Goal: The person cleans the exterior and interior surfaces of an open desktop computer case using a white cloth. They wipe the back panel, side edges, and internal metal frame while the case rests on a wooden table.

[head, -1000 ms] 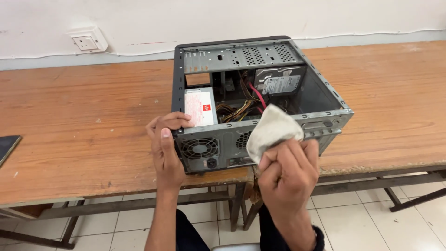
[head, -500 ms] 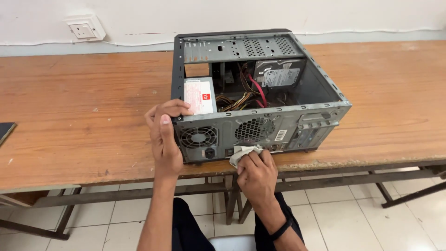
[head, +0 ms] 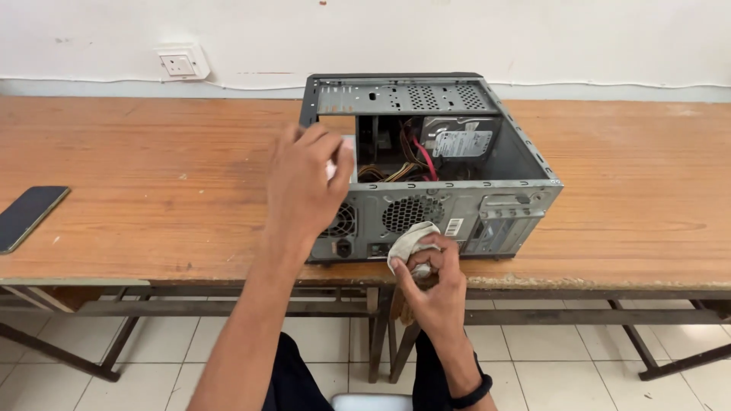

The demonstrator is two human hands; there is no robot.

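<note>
An open grey computer case (head: 509,199) lies on its side near the front edge of a wooden table (head: 152,175), with cables, a hard drive (head: 460,140) and a power supply showing inside. My left hand (head: 304,183) rests on the case's near left corner, over the power supply. My right hand (head: 430,285) presses a crumpled white cloth (head: 410,237) against the lower rear panel, just under the round fan grille (head: 411,213).
A dark phone (head: 27,217) lies on the table at the far left. A white wall socket (head: 183,62) sits on the wall behind. Metal table legs and a tiled floor show below the table edge.
My right hand came down from the case's top edge with the cloth to the lower rear panel. My left hand shifted higher on the case's left corner.
</note>
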